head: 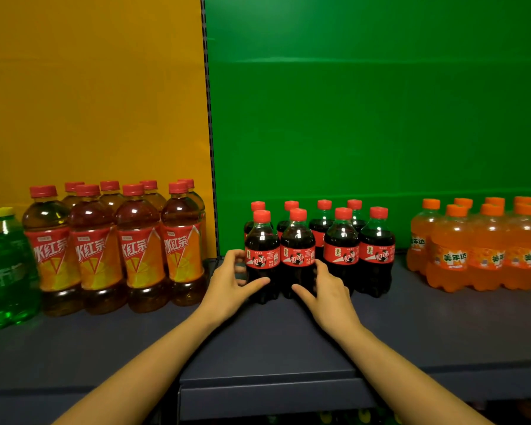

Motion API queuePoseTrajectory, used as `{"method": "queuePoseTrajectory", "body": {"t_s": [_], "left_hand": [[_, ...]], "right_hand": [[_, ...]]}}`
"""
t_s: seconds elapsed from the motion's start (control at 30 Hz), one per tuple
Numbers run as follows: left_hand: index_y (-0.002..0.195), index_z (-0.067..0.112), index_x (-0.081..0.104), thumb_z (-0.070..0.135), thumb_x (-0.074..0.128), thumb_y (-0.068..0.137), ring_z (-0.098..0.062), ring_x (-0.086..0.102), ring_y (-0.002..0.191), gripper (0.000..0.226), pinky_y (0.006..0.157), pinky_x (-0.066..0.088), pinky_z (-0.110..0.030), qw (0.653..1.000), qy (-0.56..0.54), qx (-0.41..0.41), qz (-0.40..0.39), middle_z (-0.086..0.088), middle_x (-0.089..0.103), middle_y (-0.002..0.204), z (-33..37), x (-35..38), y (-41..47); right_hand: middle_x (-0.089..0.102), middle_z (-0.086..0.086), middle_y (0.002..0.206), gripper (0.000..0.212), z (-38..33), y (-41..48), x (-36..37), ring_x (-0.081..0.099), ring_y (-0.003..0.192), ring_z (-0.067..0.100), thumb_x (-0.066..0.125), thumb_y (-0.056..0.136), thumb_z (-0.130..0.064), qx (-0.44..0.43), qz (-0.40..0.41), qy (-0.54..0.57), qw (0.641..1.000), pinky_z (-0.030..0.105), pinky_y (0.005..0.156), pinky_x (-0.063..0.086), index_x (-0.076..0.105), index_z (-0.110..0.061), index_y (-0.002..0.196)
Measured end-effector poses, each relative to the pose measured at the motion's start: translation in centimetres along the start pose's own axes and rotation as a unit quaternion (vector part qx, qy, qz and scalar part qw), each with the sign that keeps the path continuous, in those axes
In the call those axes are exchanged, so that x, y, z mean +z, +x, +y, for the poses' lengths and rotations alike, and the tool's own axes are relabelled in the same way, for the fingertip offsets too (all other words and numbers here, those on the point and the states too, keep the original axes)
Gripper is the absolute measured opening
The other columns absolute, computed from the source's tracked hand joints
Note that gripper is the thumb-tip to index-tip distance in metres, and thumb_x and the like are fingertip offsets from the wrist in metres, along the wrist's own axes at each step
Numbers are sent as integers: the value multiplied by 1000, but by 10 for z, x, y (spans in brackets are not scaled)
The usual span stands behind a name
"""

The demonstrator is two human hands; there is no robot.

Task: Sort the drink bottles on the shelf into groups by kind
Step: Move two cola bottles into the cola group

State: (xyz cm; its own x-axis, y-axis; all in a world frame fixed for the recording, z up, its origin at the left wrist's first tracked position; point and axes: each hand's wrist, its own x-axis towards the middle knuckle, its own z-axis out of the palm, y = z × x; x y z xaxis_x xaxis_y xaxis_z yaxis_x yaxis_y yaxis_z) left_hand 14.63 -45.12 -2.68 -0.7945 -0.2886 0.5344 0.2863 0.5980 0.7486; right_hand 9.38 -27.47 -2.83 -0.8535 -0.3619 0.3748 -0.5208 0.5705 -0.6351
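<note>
Small dark cola bottles with red caps and red labels stand in two rows at the middle of the shelf [288, 338]. My left hand [227, 289] wraps the front-left cola bottle [262, 237], fingers behind its left side and thumb across its lower front. My right hand [331, 292] grips the cola bottle beside it [298, 240] from the right, thumb low on its front. Both bottles stand upright on the shelf, touching each other. Two more front cola bottles [359, 250] stand just to the right.
Several taller iced tea bottles [141, 250] with red caps stand grouped at the left, with green soda bottles [3, 271] at the far left. Orange soda bottles [460, 250] are grouped at the right. A yellow back panel and a green one rise behind.
</note>
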Motion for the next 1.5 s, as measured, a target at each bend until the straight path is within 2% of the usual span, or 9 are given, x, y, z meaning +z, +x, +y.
{"method": "queuePoseTrajectory", "body": {"t_s": [0.23, 0.47, 0.73, 1.0, 1.17, 1.23, 1.3, 1.43, 1.5], "left_hand": [[127, 13, 39, 16, 70, 77, 1, 55, 101, 59, 74, 48, -6, 1000, -21, -10, -20, 14, 55, 105, 2, 1, 0], [131, 14, 36, 23, 78, 69, -3, 53, 101, 76, 72, 48, -8, 999, 6, -29, -21, 4, 54, 115, 0, 5, -1], [107, 24, 38, 31, 83, 61, -15, 58, 96, 64, 85, 53, -38, 998, 50, -41, 27, 1, 58, 107, -2, 15, 1], [117, 18, 38, 31, 82, 62, -14, 53, 104, 72, 88, 47, -28, 998, 37, -44, 15, -2, 54, 119, -1, 13, -1], [134, 15, 24, 37, 83, 58, -17, 36, 127, 99, 103, 33, -29, 997, 39, -53, 36, -5, 33, 141, -5, 5, -1], [140, 21, 11, 40, 83, 54, -20, 25, 137, 114, 110, 26, -32, 997, 14, -70, 18, -6, 21, 150, -6, 0, 2], [142, 26, -2, 48, 82, 46, -20, 14, 142, 130, 114, 19, -35, 995, -11, -94, -14, -4, 9, 155, -7, -2, 6], [143, 31, -11, 68, 80, 22, -18, 5, 145, 156, 116, 15, -39, 988, -49, -135, -59, -1, -2, 158, -8, -3, 15], [142, 33, -14, 66, 81, 22, -17, 5, 145, 157, 117, 15, -40, 985, -52, -140, -84, 0, -3, 158, -9, -2, 19]], "right_hand": [[53, 10, 134, 70, 2, 2, 2, 51, 122, 31, 58, 87, -34, 5, 7, 4, 1000, 43, 101, 38, 22, -13, 143], [53, 11, 133, 71, 5, 2, 4, 52, 119, 33, 59, 87, -35, 5, 16, 7, 1000, 44, 100, 38, 21, -13, 143], [54, 12, 131, 69, 8, 7, 7, 50, 121, 34, 57, 87, -34, 3, 23, 0, 1000, 45, 98, 39, 22, -14, 143], [61, 11, 121, 66, 7, 0, -5, 60, 111, 26, 60, 87, -28, -23, 42, 42, 998, 44, 101, 43, 28, -14, 144], [58, -4, 109, 49, 20, -17, -43, 55, 104, 16, 73, 75, -23, -103, 167, 91, 976, 33, 87, 47, 49, -16, 118], [53, 0, 109, 60, 37, -10, -67, 49, 106, 20, 79, 67, -28, -95, 263, 64, 958, 40, 93, 40, 48, -13, 116], [47, 6, 126, 84, 55, 7, -90, 41, 120, 23, 81, 59, -39, -37, 282, 91, 954, 46, 104, 33, 39, -14, 127], [15, 4, 156, 136, 79, 38, -110, 19, 142, 26, 79, 33, -61, 54, 57, 211, 974, 46, 113, 20, 11, -27, 145], [21, 4, 155, 157, 88, 47, -108, 30, 137, 25, 82, 14, -65, 57, -49, 260, 963, 42, 110, 27, 7, -27, 147]]}}
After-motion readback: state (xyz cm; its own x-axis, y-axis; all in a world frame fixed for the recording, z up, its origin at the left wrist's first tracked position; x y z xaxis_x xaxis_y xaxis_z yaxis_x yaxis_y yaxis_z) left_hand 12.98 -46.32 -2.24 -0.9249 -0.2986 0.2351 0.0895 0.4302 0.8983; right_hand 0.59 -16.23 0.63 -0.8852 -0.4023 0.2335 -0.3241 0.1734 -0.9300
